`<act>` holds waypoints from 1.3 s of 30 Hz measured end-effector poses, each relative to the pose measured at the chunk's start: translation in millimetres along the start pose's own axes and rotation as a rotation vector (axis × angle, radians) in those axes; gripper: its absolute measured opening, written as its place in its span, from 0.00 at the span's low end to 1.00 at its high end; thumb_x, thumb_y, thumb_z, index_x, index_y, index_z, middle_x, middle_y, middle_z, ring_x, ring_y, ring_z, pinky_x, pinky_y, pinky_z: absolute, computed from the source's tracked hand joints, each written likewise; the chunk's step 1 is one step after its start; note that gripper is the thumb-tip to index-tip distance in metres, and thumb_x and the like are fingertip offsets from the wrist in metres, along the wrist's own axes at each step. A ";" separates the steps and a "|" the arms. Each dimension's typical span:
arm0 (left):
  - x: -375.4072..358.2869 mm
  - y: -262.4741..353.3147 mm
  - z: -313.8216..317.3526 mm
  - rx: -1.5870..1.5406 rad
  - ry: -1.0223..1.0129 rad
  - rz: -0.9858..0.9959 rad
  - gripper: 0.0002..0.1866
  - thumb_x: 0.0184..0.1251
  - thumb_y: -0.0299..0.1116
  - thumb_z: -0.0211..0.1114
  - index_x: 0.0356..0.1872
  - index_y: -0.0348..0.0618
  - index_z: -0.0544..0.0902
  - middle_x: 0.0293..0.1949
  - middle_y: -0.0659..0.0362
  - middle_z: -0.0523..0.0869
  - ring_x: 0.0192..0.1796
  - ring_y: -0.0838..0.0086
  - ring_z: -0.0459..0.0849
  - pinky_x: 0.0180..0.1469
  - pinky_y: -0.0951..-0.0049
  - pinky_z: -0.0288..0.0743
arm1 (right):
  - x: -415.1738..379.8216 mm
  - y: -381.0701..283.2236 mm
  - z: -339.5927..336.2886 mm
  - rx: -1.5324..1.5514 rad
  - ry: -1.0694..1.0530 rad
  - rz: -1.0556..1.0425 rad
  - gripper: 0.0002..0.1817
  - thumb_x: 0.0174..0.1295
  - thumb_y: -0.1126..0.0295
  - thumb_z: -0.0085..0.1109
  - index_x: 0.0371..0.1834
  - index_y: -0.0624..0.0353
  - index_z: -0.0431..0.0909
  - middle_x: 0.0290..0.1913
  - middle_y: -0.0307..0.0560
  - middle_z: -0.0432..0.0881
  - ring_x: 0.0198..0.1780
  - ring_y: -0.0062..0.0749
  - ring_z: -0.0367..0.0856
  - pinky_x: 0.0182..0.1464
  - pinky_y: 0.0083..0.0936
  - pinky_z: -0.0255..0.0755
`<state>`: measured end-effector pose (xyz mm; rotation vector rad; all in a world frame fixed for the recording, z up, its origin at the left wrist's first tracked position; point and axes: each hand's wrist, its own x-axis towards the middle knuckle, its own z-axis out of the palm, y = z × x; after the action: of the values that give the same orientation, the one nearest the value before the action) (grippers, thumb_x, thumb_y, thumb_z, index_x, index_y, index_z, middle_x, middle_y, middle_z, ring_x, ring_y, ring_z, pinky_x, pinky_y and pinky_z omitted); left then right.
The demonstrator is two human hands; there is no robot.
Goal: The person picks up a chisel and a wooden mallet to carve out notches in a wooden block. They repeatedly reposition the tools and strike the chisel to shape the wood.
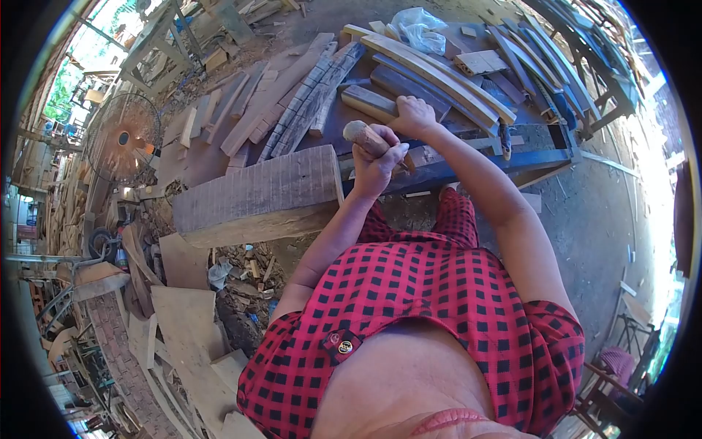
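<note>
My left hand (375,167) is closed around a thick wooden-handled tool (371,142). The tool is tilted, its pale rounded end standing out above my fist and a brown part showing below it. Beyond and to the right, my right hand (415,117) is closed over the near end of a squared wooden block (365,103), which lies on the work table (351,135). The underside of that grip is hidden. Just left of my left forearm rests a big rough timber beam (259,192).
Several long wood strips (439,73) and dark planks (307,102) cover the table. A clear plastic bag (418,29) lies at the far side. A round fan (123,137) stands left. Boards (186,329) and scraps litter the lower left; a blue-grey metal frame (537,157) is on the right.
</note>
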<state>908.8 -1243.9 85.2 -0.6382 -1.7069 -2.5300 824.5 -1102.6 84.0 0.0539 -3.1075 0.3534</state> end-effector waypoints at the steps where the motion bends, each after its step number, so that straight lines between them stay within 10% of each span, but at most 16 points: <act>1: -0.5 1.1 1.0 -0.007 0.004 -0.008 0.10 0.54 0.19 0.65 0.34 0.41 0.73 0.29 0.62 0.77 0.28 0.80 0.79 0.32 0.80 0.74 | -2.6 -0.1 -15.3 0.125 -0.090 0.060 0.29 0.46 0.56 0.67 0.49 0.64 0.77 0.48 0.56 0.79 0.53 0.47 0.78 0.52 0.38 0.73; 6: -2.2 1.4 5.2 -0.004 0.075 -0.022 0.08 0.55 0.19 0.64 0.31 0.40 0.74 0.28 0.62 0.77 0.26 0.81 0.79 0.31 0.80 0.74 | -36.0 2.7 -103.7 0.670 -0.080 -0.087 0.26 0.47 0.61 0.72 0.48 0.63 0.77 0.39 0.46 0.81 0.40 0.24 0.77 0.43 0.21 0.71; 13: -2.5 4.8 13.3 0.019 0.109 -0.006 0.08 0.53 0.18 0.66 0.26 0.41 0.75 0.22 0.65 0.78 0.23 0.83 0.76 0.27 0.82 0.71 | -106.8 -58.3 -223.7 0.635 0.265 -0.772 0.31 0.45 0.60 0.71 0.50 0.62 0.71 0.38 0.52 0.81 0.39 0.39 0.83 0.40 0.31 0.74; 18: -6.6 17.9 23.4 -0.084 0.088 -0.011 0.08 0.52 0.17 0.65 0.24 0.41 0.75 0.22 0.65 0.78 0.23 0.84 0.76 0.27 0.82 0.71 | -105.4 -73.0 -253.5 -0.253 -0.260 -0.485 0.26 0.40 0.62 0.68 0.45 0.60 0.77 0.39 0.54 0.82 0.42 0.46 0.83 0.44 0.40 0.75; 24: -5.4 5.0 16.4 0.047 0.073 0.037 0.09 0.52 0.17 0.65 0.24 0.42 0.75 0.24 0.66 0.77 0.26 0.86 0.74 0.27 0.84 0.68 | -109.5 -79.9 -241.8 0.554 0.228 -0.671 0.22 0.43 0.61 0.67 0.42 0.60 0.79 0.33 0.52 0.83 0.38 0.44 0.84 0.42 0.39 0.76; 28: -10.5 13.6 23.4 -0.075 0.134 -0.042 0.08 0.52 0.18 0.66 0.24 0.42 0.75 0.24 0.67 0.77 0.25 0.86 0.73 0.27 0.84 0.67 | -99.3 -54.8 -221.9 -0.114 -0.343 -0.369 0.23 0.44 0.59 0.66 0.43 0.59 0.78 0.29 0.53 0.82 0.33 0.44 0.84 0.36 0.38 0.77; 32: -7.0 4.8 19.5 0.019 0.077 0.024 0.07 0.53 0.18 0.65 0.25 0.42 0.77 0.24 0.66 0.79 0.25 0.85 0.75 0.28 0.83 0.70 | -120.0 -68.7 -248.2 0.173 0.180 -0.561 0.26 0.43 0.62 0.69 0.48 0.59 0.75 0.31 0.54 0.81 0.34 0.48 0.82 0.38 0.37 0.74; 37: -9.7 -6.5 11.9 -0.033 -0.003 -0.032 0.07 0.54 0.16 0.63 0.22 0.39 0.78 0.25 0.65 0.81 0.26 0.84 0.78 0.28 0.82 0.72 | -123.4 -54.5 -224.6 0.309 0.013 -0.626 0.29 0.44 0.64 0.69 0.51 0.58 0.72 0.32 0.54 0.81 0.34 0.49 0.82 0.37 0.38 0.74; 39: -8.3 -12.2 7.7 -0.041 0.013 -0.005 0.06 0.54 0.16 0.62 0.24 0.38 0.79 0.25 0.64 0.82 0.27 0.83 0.80 0.29 0.81 0.74 | -121.4 -55.1 -228.2 -0.213 -0.227 -0.490 0.31 0.44 0.65 0.70 0.54 0.59 0.71 0.34 0.54 0.81 0.37 0.50 0.82 0.40 0.38 0.75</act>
<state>915.9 -1233.8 73.9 -0.6193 -1.6591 -2.5734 950.0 -1101.0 316.6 0.8866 -3.1712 0.0008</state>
